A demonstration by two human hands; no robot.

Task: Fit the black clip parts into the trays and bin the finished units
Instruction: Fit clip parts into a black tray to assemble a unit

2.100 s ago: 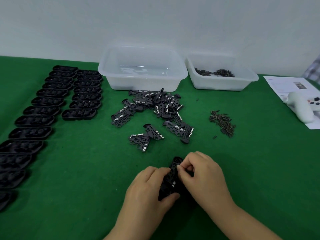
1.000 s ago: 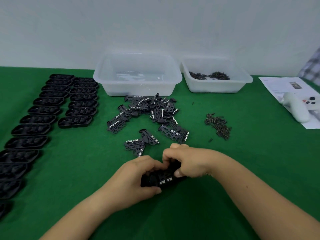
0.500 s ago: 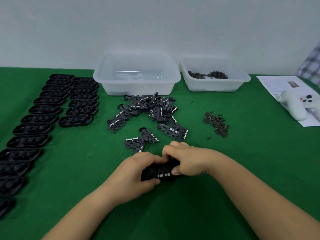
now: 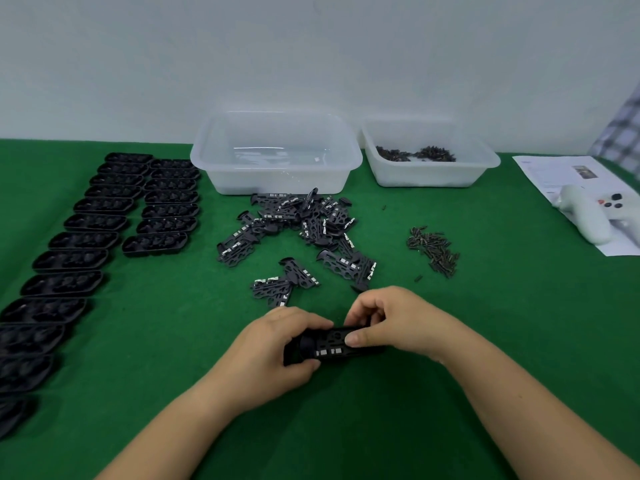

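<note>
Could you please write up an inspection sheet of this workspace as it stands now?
Surface: green mat.
Job's things: black unit held by both hands; loose clip parts mid-mat; empty trays in rows, left; clear bin behind the clips.
Clutter: screws on the mat; second bin with screws; white controller on paper.
Grips: left hand and right hand grip the unit.
Cables: nothing seen.
Surroundings: white wall.
</note>
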